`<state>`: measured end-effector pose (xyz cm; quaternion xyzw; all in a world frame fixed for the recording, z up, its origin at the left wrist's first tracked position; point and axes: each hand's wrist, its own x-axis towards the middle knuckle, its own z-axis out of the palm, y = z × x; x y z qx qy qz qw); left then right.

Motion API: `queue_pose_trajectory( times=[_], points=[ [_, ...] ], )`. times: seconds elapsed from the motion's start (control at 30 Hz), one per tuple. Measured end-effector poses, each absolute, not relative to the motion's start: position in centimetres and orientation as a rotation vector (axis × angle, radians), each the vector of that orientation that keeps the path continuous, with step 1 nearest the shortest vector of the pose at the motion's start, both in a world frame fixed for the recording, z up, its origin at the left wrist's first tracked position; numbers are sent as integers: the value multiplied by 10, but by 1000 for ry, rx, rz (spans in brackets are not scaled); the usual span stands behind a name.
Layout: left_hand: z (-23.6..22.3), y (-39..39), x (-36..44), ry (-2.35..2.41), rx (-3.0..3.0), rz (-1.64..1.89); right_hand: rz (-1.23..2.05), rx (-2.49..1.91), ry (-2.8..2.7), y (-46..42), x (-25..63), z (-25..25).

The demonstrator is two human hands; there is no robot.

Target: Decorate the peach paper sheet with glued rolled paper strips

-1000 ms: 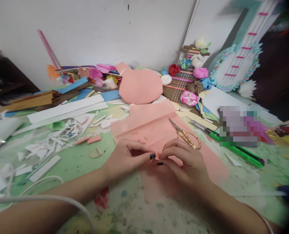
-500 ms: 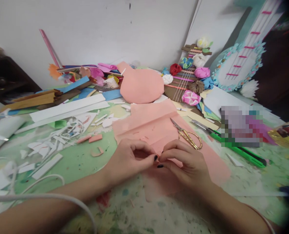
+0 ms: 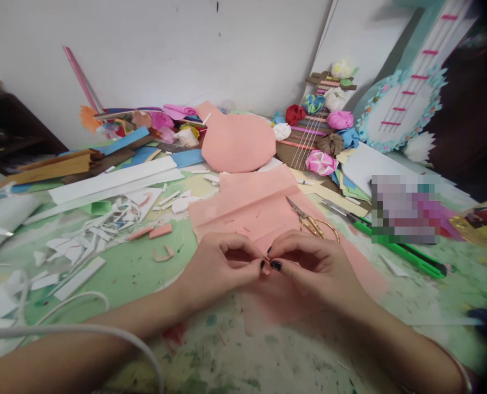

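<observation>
Both my hands meet above a sheet of pink paper, thumbs and forefingers close together. A small piece of pink paper is pinched between the fingertips of my left hand. My right hand pinches the same piece from the other side; its exact shape is mostly hidden by the fingers. Gold-handled scissors lie on the sheet just beyond my right hand, blades a little apart. Small pink offcuts rest on the table to the left of my left hand.
A green utility knife lies at right with its blade out. White paper scraps and a white cable spread over the left side. Behind stand a pink guitar-like cutout and a brown one with paper flowers.
My right hand's fingers have shifted slightly, and its thumb now presses on the small pink piece opposite my left fingertips. The view has tilted a little.
</observation>
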<state>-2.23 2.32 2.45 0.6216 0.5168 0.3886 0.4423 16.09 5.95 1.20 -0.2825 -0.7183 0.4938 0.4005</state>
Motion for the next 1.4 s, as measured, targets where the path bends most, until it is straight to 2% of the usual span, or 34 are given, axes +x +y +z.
queue_pose_trajectory(
  times=[0.3, 0.7, 1.2, 1.4],
  points=[
    [23, 22, -23, 1261, 1567, 911, 1395, -820, -1898, 61, 164, 19],
    [20, 22, -20, 1238, 1548, 993, 1158, -841, -1977, 54, 159, 10],
    [15, 19, -24, 1091, 1499, 1021, 1317, -896, -1840, 53, 158, 11],
    [4, 15, -24, 1084, 1559, 1150, 1402, -922, -1771, 55, 159, 8]
  ],
)
